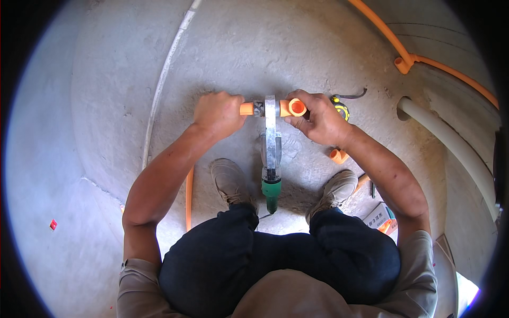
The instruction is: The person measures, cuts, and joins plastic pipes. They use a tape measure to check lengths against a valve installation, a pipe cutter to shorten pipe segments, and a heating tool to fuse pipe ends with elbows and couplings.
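Note:
Between my feet a pipe fusion welder (270, 143) stands on the concrete floor, its flat metal heating plate pointing away from me and its green handle toward me. My left hand (218, 114) is closed around an orange plastic pipe (247, 109), whose end meets the dark socket on the plate's left side. On the plate's right side sits an orange pipe fitting (296, 108) with a round opening facing up. The fingers of my right hand (321, 117) grip that fitting. Most of the pipe is hidden under my left hand.
A yellow-black tape measure (342, 110) lies beyond my right wrist. Another orange fitting (338, 156) lies beside my right forearm. A box (379, 217) stands by my right knee. Orange pipe (387, 33) and a thick grey pipe (450, 143) run at the right, a thin white pipe (165, 74) at the left.

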The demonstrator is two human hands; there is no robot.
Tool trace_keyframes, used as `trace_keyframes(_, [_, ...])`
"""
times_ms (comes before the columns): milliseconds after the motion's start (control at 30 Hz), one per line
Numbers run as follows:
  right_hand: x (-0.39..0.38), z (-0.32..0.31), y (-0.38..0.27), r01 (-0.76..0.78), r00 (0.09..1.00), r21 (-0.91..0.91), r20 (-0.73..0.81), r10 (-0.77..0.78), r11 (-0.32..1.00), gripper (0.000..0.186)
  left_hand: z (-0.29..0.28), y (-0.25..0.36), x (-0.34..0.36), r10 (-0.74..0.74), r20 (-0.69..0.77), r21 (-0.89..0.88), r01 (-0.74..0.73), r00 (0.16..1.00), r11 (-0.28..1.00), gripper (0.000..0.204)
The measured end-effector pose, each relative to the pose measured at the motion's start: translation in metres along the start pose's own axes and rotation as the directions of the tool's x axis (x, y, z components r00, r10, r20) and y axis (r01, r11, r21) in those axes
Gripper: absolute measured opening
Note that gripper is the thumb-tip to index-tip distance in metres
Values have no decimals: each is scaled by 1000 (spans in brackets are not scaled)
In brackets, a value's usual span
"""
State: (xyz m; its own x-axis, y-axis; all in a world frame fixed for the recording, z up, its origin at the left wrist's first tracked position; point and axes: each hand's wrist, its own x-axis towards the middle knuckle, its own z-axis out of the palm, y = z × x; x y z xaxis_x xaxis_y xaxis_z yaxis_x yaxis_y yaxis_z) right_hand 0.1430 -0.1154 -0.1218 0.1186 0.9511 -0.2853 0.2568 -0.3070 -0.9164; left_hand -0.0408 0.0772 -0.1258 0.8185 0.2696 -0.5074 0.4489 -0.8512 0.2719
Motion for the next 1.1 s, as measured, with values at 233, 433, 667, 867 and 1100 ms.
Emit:
trace_keyframes(233, [2, 0, 2, -13, 1000, 21, 7, 13, 1000, 27, 3, -2, 0, 12, -9, 2, -12, 1000, 1000, 15])
trace_keyframes(433, [1, -5, -3, -125, 990, 41, 66, 122, 991, 26, 5, -1, -1, 23, -42, 20, -23, 999, 1000, 14])
trace_keyframes(667, [3, -6, -6, -218, 971, 65, 116, 210, 974, 25, 4, -1, -2, 27, -63, 2, -27, 998, 1000, 14])
trace_keyframes(867, [3, -6, -4, -220, 972, 90, 101, 211, 971, 26, 7, -1, -1, 35, -80, 8, -34, 996, 999, 14])
trace_keyframes(1100, [3, -7, -4, -264, 959, 80, 125, 252, 961, 27, 10, -2, -1, 53, -104, 16, -52, 993, 999, 14])
